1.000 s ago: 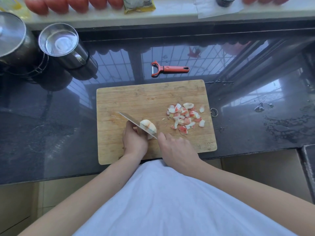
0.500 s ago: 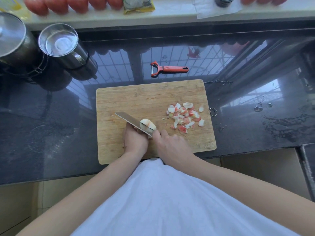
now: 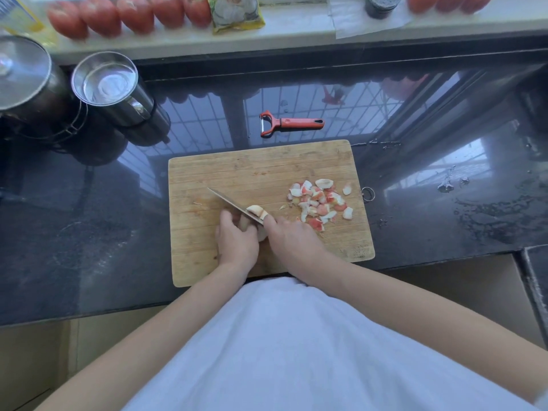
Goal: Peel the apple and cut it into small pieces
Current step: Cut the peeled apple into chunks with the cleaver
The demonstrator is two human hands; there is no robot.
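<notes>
Looking down from my head cam, my left hand [image 3: 237, 241] has its fingers curled over the apple chunk [image 3: 257, 211] on the wooden cutting board [image 3: 225, 170], while my right hand [image 3: 292, 237] is wrapped round the knife [image 3: 229, 201], blade angled across the chunk. Cut apple pieces [image 3: 318, 203] sit piled just right of it, and the red peeler [image 3: 292, 123] lies on the dark counter [image 3: 89, 232] behind the board.
</notes>
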